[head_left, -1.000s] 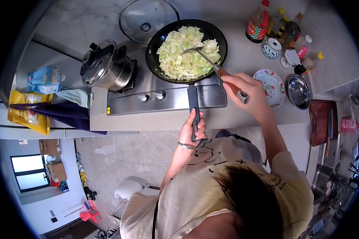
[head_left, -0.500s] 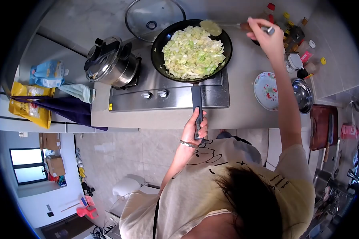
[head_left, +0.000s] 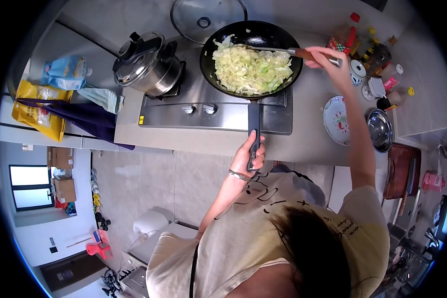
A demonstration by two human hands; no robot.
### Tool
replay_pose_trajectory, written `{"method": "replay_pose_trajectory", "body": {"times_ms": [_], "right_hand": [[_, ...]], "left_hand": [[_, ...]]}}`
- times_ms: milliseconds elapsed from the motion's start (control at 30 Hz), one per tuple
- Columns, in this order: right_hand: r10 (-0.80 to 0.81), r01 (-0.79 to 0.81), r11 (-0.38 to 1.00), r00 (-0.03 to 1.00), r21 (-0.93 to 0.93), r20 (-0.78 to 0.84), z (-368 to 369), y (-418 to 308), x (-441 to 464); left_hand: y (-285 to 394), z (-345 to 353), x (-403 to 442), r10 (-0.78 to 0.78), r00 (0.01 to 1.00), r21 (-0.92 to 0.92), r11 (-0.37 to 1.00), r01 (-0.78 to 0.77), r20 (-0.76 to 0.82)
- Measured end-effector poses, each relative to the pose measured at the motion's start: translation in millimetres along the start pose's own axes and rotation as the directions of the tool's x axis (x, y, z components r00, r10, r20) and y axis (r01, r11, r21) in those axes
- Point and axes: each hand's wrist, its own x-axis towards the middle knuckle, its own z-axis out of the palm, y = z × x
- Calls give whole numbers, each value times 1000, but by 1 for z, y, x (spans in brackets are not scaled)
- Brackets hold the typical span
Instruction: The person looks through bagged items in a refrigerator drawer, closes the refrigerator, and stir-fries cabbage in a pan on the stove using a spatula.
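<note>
My left hand (head_left: 249, 152) is wrapped around the dark grey handle of a black frying pan (head_left: 258, 31), which sits on the right side of the steel gas stove (head_left: 166, 116). Chopped pale green cabbage (head_left: 253, 69) is heaped toward the near side, leaving the far inner wall bare. Over the pan's right rim, my right hand (head_left: 329, 62) grips the brown handle of a spatula (head_left: 273, 49). Its metal shaft reaches left across the pan, and its blade is partly hidden in the cabbage at the upper left.
A glass lid (head_left: 208, 10) leans behind the pan. To the left stands a steel pressure cooker (head_left: 151, 69). A patterned plate (head_left: 336, 121), a steel bowl (head_left: 379, 130) and several seasoning bottles (head_left: 343, 37) stand on the right. Farther right lies a brown cutting board (head_left: 397, 169).
The spatula has moved from the pan's upper right edge leftward into the cabbage. The cabbage has shifted toward the near side, baring the far wall. My left hand keeps its hold.
</note>
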Motion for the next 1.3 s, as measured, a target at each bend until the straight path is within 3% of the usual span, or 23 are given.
{"method": "replay_pose_trajectory", "body": {"times_ms": [67, 200, 367, 467, 533, 567, 667, 733, 800, 1000, 1133, 1300], "right_hand": [[-142, 164, 972, 981, -167, 135, -8, -22, -12], [-30, 33, 989, 999, -141, 23, -31, -44, 16], [-49, 37, 989, 995, -143, -82, -53, 7, 96], [57, -54, 998, 983, 24, -173, -12, -17, 105], [123, -122, 989, 992, 86, -11, 3, -6, 118], [58, -72, 985, 994, 158, 91, 11, -5, 116], [-47, 106, 984, 930, -145, 365, 14, -8, 110], [-17, 161, 952, 876, -259, 482, 16, -32, 87], [-194, 448, 849, 757, -280, 624, 12, -62, 64], [-304, 639, 670, 700, -377, 646, -26, -144, 5], [-240, 623, 645, 714, -442, 658, -41, -183, -22], [-149, 531, 714, 751, -455, 643, -15, -156, -33]], "left_hand": [[0, 0, 0, -1, 1000, 7, 1000, 1, -12], [0, 0, -1, 1, 1000, 0, 1000, -1, 0], [0, 0, 0, -1, 1000, -1, 1000, 1, -7], [1, 4, -2, -5, 999, -23, 1000, 4, -38], [-1, 1, 0, 8, 999, -10, 1000, -8, -37], [-2, 0, 1, 14, 999, -2, 1000, -14, -37], [-1, 2, 0, 4, 998, 3, 1000, -3, -64], [-1, -1, 1, 1, 1000, 0, 1000, -1, -21], [0, -1, 2, -1, 1000, -17, 1000, 1, -12], [0, 1, 1, -3, 1000, -48, 999, 2, -29], [0, 2, 1, -1, 1000, -38, 999, 1, -25], [1, 4, 0, 1, 999, -25, 1000, -2, -37]]}}
